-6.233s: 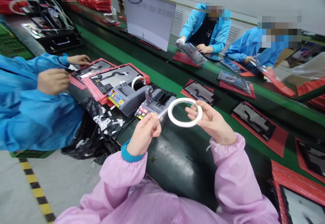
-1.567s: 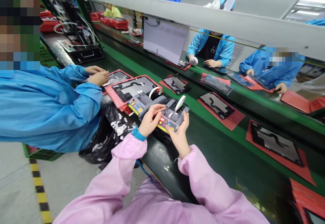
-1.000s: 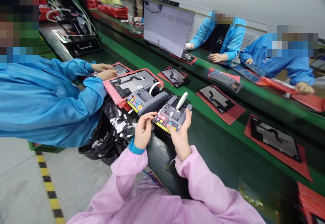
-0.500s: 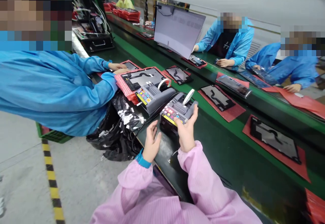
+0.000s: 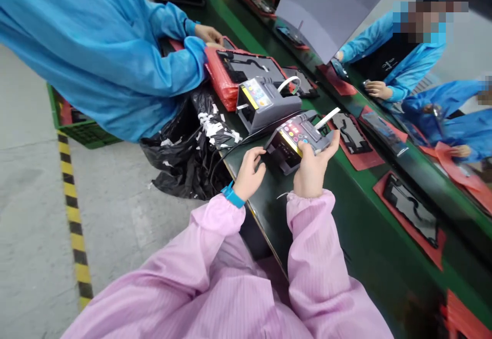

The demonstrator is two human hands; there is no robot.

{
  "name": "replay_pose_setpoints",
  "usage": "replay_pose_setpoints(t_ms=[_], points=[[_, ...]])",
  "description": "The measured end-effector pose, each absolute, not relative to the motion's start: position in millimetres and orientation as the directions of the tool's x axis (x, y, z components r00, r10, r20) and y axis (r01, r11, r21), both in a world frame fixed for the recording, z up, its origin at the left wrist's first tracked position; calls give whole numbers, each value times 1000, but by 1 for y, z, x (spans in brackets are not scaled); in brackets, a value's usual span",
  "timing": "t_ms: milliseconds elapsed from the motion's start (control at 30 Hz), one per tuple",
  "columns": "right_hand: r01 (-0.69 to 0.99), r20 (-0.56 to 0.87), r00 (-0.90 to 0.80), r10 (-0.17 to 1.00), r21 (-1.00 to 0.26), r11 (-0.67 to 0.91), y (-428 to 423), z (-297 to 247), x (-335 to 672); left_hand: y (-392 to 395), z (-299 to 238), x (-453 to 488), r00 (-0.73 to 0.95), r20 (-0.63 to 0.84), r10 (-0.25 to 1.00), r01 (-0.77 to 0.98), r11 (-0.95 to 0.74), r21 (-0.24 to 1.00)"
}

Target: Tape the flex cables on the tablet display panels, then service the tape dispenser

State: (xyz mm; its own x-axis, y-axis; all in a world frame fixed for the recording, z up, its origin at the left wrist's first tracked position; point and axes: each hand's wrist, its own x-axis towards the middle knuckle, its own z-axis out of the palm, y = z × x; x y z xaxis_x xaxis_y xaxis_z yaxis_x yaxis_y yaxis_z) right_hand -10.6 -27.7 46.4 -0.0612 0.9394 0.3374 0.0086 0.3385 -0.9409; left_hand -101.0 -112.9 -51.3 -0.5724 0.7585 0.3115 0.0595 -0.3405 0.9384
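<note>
A grey automatic tape dispenser (image 5: 298, 134) with coloured buttons and a white tape roll stands on the dark bench edge before me. My right hand (image 5: 312, 172) grips its right side, thumb at the button panel and fingers stretched along the casing. Left of the machine hovers my left hand (image 5: 249, 176), fingers apart and slightly bent, holding nothing; its fingertips come near the casing's left corner. A blue wrist band (image 5: 232, 194) circles my left wrist. Just beyond stands a second tape dispenser (image 5: 265, 104), also with a white roll.
A co-worker's blue sleeve (image 5: 169, 75) reaches in at left, beside stacked red bubble-wrap sheets (image 5: 225, 85) bearing a black panel. A black bag (image 5: 184, 160) with white scraps hangs at the bench edge. Panels on red sheets (image 5: 436, 252) line the green belt; other co-workers sit across.
The view has tilted downward, shifting the bench up and right in the picture. My right hand stays at the dispenser, while my left hand has come closer to its left corner.
</note>
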Motion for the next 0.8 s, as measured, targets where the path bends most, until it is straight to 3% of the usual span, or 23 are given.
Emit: replay_pose_setpoints(t_ms=[200, 400, 633, 800], points=[[113, 414, 20, 910, -905, 409, -29, 32, -13, -114, -43, -96, -575, 342, 743, 81, -364, 928], [181, 470, -2, 883, -868, 462, -30, 30, -16, -115, -42, -95, -580, 352, 735, 98, -366, 925], [59, 364, -21, 931, -929, 365, -36, 40, -14, -117, -37, -95, -597, 333, 730, 68, -367, 928], [-14, 307, -54, 950, -952, 306, -37, 44, -15, -114, -31, -96, -637, 237, 733, -6, -313, 950]])
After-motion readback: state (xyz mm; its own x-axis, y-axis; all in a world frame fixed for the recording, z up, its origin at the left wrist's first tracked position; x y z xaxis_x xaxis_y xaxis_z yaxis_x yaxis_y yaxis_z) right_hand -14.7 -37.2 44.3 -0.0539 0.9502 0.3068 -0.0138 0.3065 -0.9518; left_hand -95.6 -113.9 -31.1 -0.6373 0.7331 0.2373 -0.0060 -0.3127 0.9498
